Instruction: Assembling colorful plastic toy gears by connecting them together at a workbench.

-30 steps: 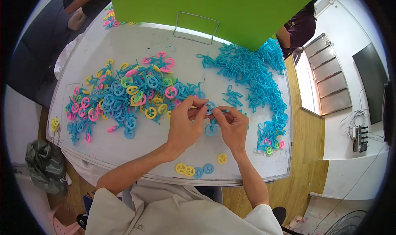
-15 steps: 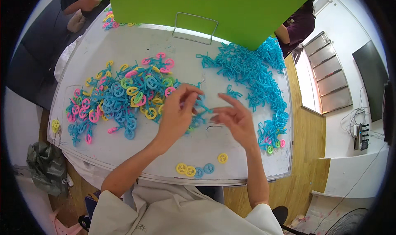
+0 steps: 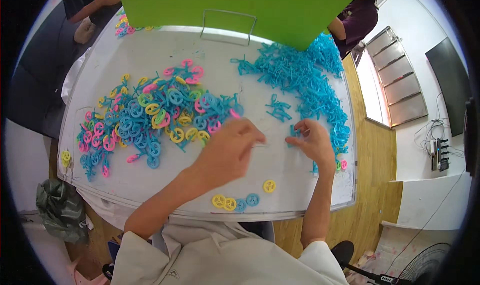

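- Blue plastic piece, at centre right of the frame, is pinched in the right hand grip over the worktop.
- Left hand has pulled apart from it; whether its grip holds anything, I cannot tell.
- Wheel pile lies beyond, at left.

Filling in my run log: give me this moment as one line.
left hand: over white table, beside mixed plastic wheels | right hand: fingers on small blue plastic piece | blue stick pile: right
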A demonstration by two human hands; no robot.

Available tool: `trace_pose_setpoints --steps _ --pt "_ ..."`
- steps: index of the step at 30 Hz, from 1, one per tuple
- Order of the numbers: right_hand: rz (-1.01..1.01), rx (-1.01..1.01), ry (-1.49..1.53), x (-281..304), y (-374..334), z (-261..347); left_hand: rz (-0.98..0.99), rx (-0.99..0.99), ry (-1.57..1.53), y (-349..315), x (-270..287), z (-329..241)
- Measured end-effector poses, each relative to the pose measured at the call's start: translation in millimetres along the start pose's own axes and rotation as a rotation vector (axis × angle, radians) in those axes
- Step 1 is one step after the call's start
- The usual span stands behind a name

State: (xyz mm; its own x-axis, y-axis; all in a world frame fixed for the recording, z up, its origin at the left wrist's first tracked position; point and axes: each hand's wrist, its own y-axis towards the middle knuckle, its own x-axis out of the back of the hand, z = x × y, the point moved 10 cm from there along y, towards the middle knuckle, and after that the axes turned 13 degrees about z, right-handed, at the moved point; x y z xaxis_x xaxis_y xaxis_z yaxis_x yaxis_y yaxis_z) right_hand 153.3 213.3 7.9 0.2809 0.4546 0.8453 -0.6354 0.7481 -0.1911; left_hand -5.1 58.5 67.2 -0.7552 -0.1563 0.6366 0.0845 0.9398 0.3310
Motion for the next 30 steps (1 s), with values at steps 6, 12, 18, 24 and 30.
trace_pose_setpoints --steps 6,12,18,24,30 --pt "-0.065 0.030 0.342 6 7 6 0.300 -0.145 0.057 -20 -105 -22" --pt "-0.085 0.197 0.602 14 2 36 0.224 0.091 -0.175 -8 -80 6" --pt "-0.022 0.324 0.586 2 -4 65 -0.176 0.418 -0.737 -9 -18 72" --pt "0.051 0.460 0.563 -11 -11 93 -0.101 0.422 -0.995 -8 -29 76" --pt "0.014 0.499 0.630 -13 -10 100 -0.055 0.418 -1.000 -7 -37 79"
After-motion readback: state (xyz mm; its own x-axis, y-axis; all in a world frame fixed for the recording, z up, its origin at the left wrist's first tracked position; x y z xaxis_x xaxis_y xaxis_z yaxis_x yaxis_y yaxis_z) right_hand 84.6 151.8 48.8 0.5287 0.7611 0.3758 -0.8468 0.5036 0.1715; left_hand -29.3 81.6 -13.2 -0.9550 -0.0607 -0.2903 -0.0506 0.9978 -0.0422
